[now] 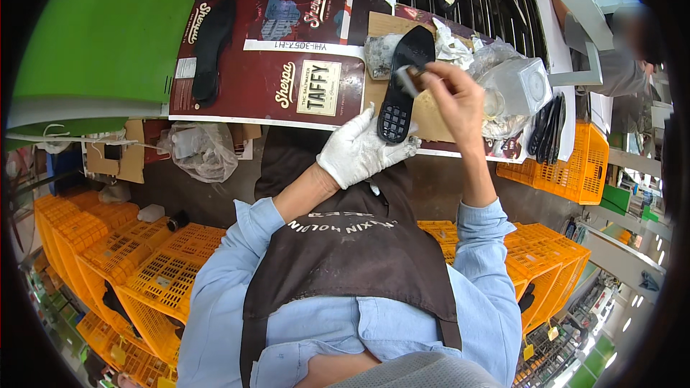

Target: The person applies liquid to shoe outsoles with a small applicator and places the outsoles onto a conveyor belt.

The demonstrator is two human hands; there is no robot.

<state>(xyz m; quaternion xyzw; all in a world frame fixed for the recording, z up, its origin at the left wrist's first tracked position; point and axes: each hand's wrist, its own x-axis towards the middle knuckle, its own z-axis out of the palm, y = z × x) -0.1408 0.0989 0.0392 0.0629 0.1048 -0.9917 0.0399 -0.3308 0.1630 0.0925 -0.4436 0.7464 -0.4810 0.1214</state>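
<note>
A black shoe sole [412,49] with a gridded heel is held tilted over the front edge of the bench. My left hand [359,147], in a white glove, grips it around the heel end. My bare right hand [458,99] pinches a small brush-like tool [408,81] with a pale end, which meets the middle of the sole. Motion blurs the tool, so its exact kind is unclear. Flat on the printed maroon cardboard [237,93] to the left lies another black sole [213,57].
Behind the held sole sit a whitish wrapped block [381,56] and crumpled white paper [452,47]. A clear plastic container [528,86] and several black soles [548,129] are at the right. Orange crates [169,266] flank me. A metal-barred rack [496,0] stands beyond; another person's sleeve [619,77] shows far right.
</note>
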